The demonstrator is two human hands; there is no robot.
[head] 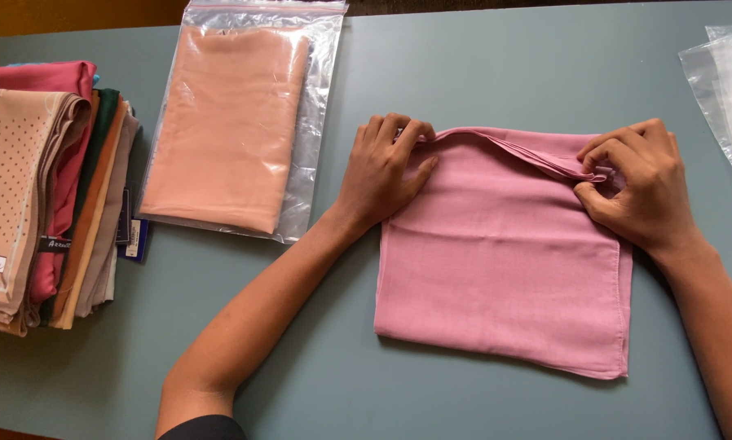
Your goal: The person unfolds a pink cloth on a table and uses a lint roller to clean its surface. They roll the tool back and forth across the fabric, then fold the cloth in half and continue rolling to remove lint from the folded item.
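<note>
On the grey table (496, 73), hands (382, 167) pinching pink folded cloth (504, 261) beside clear bagged peach cloth (231, 122)

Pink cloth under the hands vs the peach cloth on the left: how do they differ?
The pink cloth lies bare on the table; the peach cloth is sealed in a clear plastic bag. The pink cloth is gripped at its top edge by the left hand and right hand; the peach cloth is untouched. The pink cloth looks roughly square, the peach one narrower and longer. Both are plain, folded flat.
</note>
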